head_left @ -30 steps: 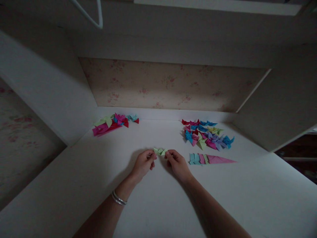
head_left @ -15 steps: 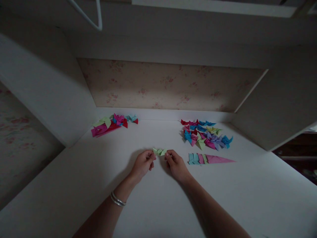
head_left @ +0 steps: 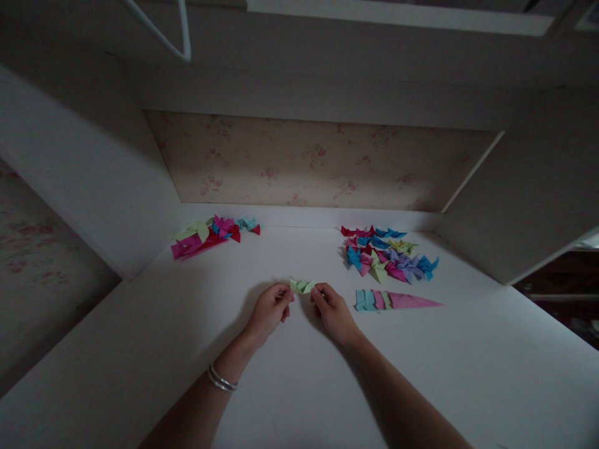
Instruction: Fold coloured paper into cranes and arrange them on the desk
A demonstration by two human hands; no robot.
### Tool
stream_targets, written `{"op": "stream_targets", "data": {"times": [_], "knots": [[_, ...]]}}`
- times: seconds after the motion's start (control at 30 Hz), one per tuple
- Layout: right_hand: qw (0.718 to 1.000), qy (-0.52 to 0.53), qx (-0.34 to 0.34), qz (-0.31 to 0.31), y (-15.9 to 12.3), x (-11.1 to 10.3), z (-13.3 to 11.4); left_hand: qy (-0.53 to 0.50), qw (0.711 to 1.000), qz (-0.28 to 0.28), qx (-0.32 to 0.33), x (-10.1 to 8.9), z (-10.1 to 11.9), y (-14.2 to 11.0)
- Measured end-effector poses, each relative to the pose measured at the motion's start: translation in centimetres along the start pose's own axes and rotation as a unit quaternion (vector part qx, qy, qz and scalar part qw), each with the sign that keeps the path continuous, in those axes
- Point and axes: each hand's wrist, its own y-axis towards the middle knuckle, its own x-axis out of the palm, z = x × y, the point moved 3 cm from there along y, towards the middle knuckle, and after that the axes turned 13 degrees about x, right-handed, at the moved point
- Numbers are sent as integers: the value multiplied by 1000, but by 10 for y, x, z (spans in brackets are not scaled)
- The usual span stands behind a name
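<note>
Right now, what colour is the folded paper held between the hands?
The folded paper is light green; the head view shows it best.

White bent rod (head_left: 185,31) slightly lower and further left in view.

Held paper (head_left: 302,286): pinched at its ends between the left hand (head_left: 269,310) and the right hand (head_left: 333,312), over the bench (head_left: 299,386).
Left paper pile (head_left: 210,236): laid on the bench, beyond the left hand and to its left.
Right paper pile (head_left: 388,255): spread on the bench, beyond the right hand and to its right.
Paper row (head_left: 409,300): laid to the right of the right hand, just before the right paper pile.
Back panel (head_left: 304,165): set behind both piles.
</note>
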Motion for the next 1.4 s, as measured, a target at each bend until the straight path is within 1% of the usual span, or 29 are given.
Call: {"op": "stream_targets", "data": {"times": [0.4, 0.6, 0.87, 1.4], "knots": [[999, 30, 4, -14, 0, 2, 2, 11, 1000, -6, -5, -1, -2, 0], [999, 33, -4, -12, 2, 2, 3, 12, 1000, -14, 8, 0, -6, 0], [996, 87, 13, -17, 5, 2, 10, 24, 999, -26, 11, 1, -6, 0], [998, 63, 12, -15, 2, 2, 5, 23, 999, -24, 9, 2, -5, 0]]}}
